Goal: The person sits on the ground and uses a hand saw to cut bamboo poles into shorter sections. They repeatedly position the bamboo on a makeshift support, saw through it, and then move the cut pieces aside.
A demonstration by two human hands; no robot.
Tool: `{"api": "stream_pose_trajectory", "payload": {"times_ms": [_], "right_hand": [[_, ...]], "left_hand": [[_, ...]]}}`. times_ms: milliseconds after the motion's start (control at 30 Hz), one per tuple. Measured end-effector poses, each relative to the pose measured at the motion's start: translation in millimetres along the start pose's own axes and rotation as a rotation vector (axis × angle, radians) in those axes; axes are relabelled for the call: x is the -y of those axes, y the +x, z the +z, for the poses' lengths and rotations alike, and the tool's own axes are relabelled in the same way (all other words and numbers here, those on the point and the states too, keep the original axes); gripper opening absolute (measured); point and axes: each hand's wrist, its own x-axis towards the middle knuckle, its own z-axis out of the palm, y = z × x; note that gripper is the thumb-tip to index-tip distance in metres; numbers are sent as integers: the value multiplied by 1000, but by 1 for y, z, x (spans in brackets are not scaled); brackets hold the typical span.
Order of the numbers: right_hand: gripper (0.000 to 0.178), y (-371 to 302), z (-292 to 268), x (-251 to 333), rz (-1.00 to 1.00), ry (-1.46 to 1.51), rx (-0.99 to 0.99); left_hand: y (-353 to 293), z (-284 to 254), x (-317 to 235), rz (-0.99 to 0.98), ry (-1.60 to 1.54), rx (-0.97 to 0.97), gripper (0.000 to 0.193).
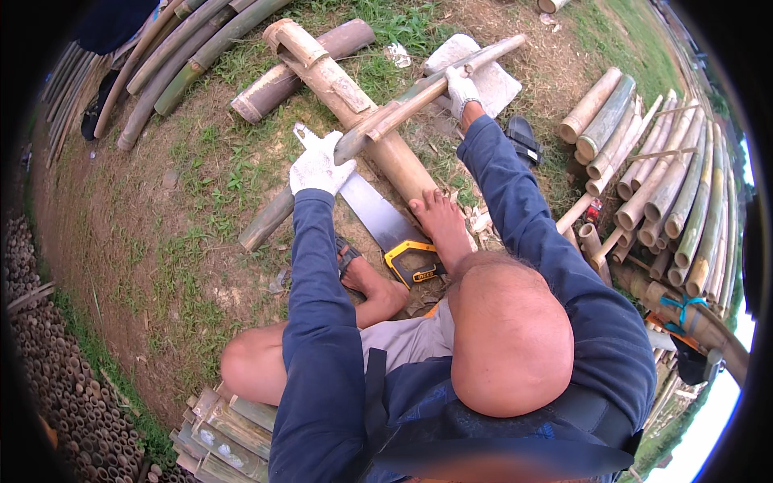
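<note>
We're positioning, not cutting yet. Left hand [319, 167], gloved, is closed around the near end of the bamboo pole [419, 91] at frame centre; right hand [462, 88] is wrapped around it further up, upper centre. The pole lies across the thick bamboo log [354, 97], touching it. The saw [378, 216] lies flat on the ground just below the left hand, held by neither, with a bare foot [439, 217] beside it. Likely next: steady the pole on the log, free one hand for the saw handle.
</note>
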Motion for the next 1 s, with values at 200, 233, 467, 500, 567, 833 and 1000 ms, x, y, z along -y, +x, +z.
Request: {"api": "stream_pose_trajectory", "payload": {"times_ms": [200,233,467,500,567,833,1000], "right_hand": [[63,41,-22,-17,53,-353,-4],[64,50,-24,-21,-126,-516,-11],[70,35,-11,-18,20,-478,13],[70,22,-5,-13,20,-445,5],[68,-4,10,-2,-18,-393,-21],[58,-83,49,5,-567,-951,-159],[42,-128,57,13,-972,-1119,241]], "left_hand": [[4,6,5,15,9,9,69],[5,6,6,20,-5,6,70],[15,12,-12,133,-57,-121,78],[18,15,-19,156,-17,-135,79],[24,21,-34,207,57,-168,80],[41,23,-23,168,47,-107,63],[29,-4,10,158,-110,-61,62]]}}
